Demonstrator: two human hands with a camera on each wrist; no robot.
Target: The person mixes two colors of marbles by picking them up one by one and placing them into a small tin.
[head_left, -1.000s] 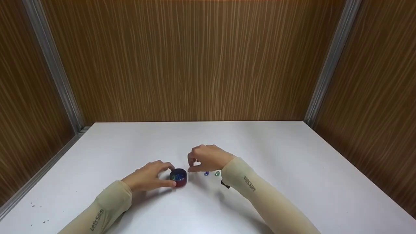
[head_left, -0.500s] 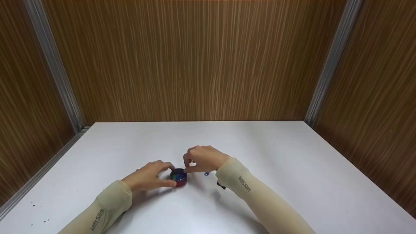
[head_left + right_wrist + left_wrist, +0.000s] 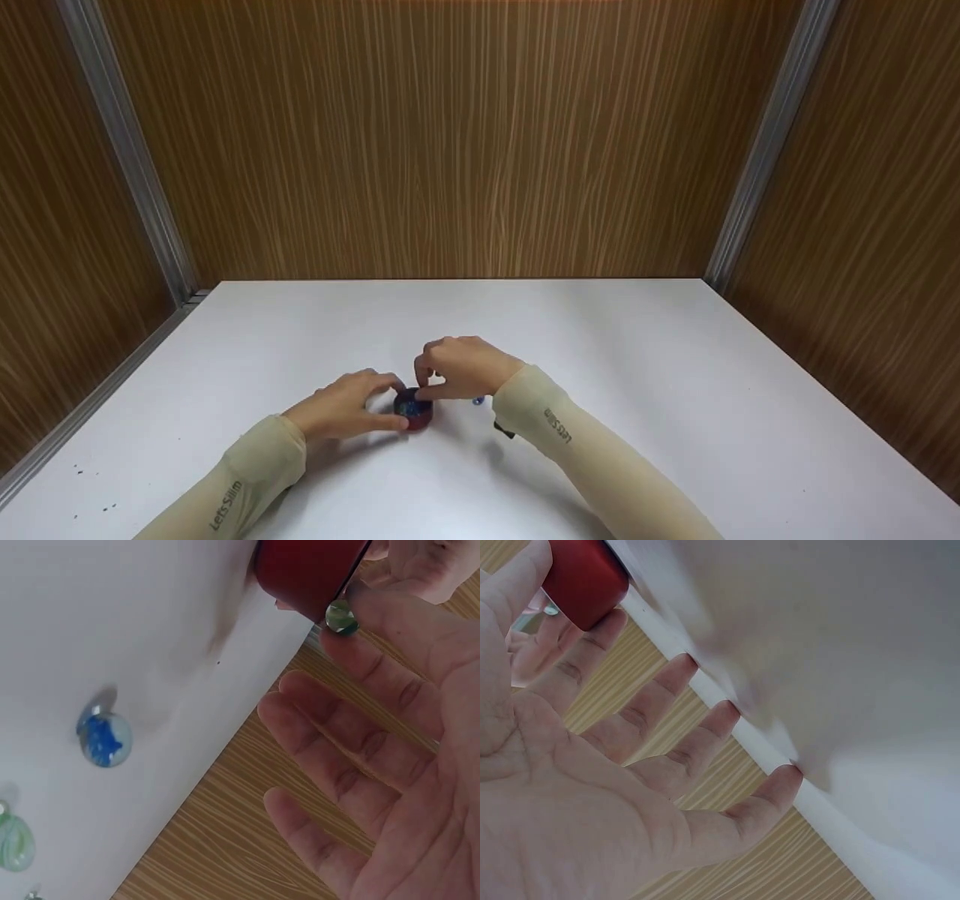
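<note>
A small red round container [image 3: 413, 415] stands on the white table [image 3: 637, 390] with several glass marbles inside. My left hand [image 3: 390, 405] holds it from the left, thumb and forefinger against its wall [image 3: 585, 577]. My right hand [image 3: 421, 386] hovers over the container's right rim and pinches a green marble [image 3: 341, 617] between thumb and forefinger, right beside the red wall [image 3: 307, 574]. The right hand's other fingers are loosely spread.
A blue marble [image 3: 478, 401] [image 3: 104, 739] lies on the table just right of the container, and a pale green marble [image 3: 13, 841] lies beyond it. Wood-grain walls close in the table at the back and both sides.
My right hand has moved left from the loose marbles to the container's rim with the green marble in its pinch. The left hand and container have stayed put.
</note>
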